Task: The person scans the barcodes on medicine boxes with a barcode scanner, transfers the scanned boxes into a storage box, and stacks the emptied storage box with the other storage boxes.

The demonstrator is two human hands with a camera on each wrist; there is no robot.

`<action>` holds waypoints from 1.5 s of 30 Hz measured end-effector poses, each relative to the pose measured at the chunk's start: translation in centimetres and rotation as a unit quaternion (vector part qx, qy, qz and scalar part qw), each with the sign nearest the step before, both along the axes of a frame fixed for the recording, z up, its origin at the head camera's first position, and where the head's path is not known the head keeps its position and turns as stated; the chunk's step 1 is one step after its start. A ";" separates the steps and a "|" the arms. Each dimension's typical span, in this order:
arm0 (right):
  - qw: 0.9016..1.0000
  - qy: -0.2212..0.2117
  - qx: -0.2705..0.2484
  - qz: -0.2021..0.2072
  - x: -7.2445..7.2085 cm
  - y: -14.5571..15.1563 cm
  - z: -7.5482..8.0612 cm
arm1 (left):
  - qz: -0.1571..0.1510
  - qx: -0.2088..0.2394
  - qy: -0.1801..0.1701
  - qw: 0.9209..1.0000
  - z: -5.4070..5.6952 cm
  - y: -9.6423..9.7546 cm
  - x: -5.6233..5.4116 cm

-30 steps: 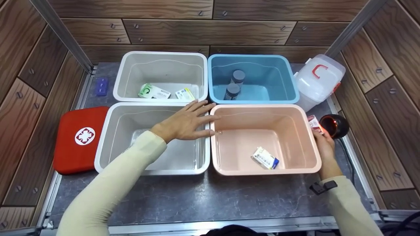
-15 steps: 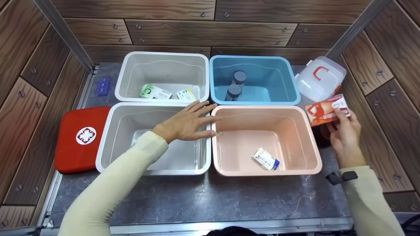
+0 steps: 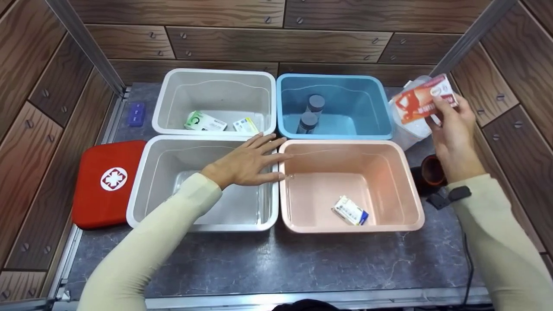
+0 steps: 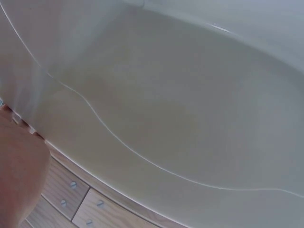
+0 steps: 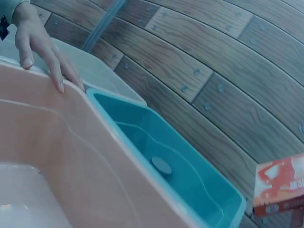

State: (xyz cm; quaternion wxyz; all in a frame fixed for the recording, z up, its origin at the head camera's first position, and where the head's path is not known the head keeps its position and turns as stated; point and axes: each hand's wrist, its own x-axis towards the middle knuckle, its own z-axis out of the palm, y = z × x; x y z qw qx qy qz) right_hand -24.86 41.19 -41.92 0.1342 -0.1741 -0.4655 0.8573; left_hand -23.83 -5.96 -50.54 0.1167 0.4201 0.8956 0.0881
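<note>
My right hand [image 3: 456, 125] holds an orange-and-white box [image 3: 425, 99] between thumb and fingers, raised in front of the clear lidded case [image 3: 408, 134]. In the right wrist view the same box [image 5: 280, 185] shows at the right edge. My left hand [image 3: 246, 163] rests with spread fingers where the rims of the front grey bin [image 3: 203, 226] and the pink bin [image 3: 352, 229] meet. A white-and-blue box [image 3: 350, 210] lies inside the pink bin.
Two dark-capped bottles [image 3: 312, 113] stand in the blue bin [image 3: 335, 77]. The back grey bin [image 3: 216, 72] holds a green-and-white box [image 3: 205, 122] and a yellow-and-white box [image 3: 245, 125]. A red first-aid case [image 3: 106, 194], purple pill box [image 3: 136, 114] and black cupped device [image 3: 432, 170] lie around.
My right hand has lifted the orange-and-white box from beside the black device, up and away toward the clear case. My left hand has stayed on the rims.
</note>
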 end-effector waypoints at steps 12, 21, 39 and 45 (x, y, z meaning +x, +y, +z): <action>0.988 -0.014 0.127 0.089 -4.2 -9.1 1.3 | -0.006 0.005 0.006 1.000 0.0 -0.1 0.0; 0.975 0.014 0.169 0.141 -7.1 -15.5 2.7 | -0.004 -0.003 0.014 1.000 0.3 -0.3 -0.2; 0.921 -0.037 0.280 0.267 -8.5 -27.2 -2.3 | -0.015 0.014 0.005 1.000 0.0 -0.2 -0.1; 0.897 -0.049 0.316 0.305 -8.6 -29.4 -4.0 | -0.019 0.016 0.006 1.000 0.0 -0.2 -0.2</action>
